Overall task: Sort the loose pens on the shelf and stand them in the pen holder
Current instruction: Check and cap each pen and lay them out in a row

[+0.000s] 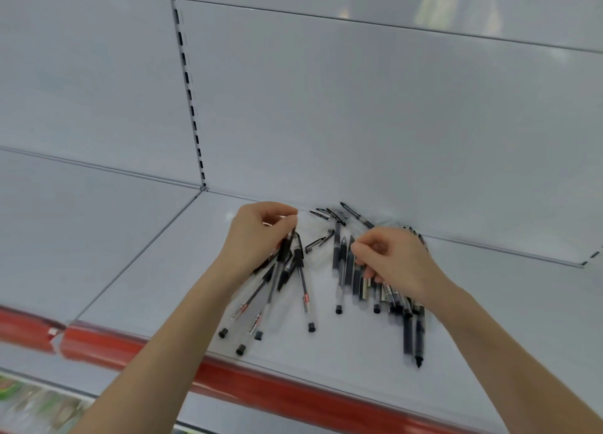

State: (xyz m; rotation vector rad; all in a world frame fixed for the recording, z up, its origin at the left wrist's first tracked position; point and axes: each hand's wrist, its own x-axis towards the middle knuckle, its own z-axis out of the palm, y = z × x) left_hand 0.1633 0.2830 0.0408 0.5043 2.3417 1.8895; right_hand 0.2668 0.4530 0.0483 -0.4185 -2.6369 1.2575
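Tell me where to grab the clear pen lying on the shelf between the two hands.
Probably pinch the clear pen near its black front end, coming from the front left: bare shelf flanks that end, while darker pens crowd its far half.

The left hand (257, 234) and the right hand (394, 264) were bare; each ran back into a bare forearm, the left forearm (163, 352) and the right forearm (509, 352), uncovered as far as the lower edge of the view; both forearms were slender at the wrist and broadened toward the elbow; the knuckles of the right hand showed as a ridged row; the fingertips were blurred, their nails too soft to make out.
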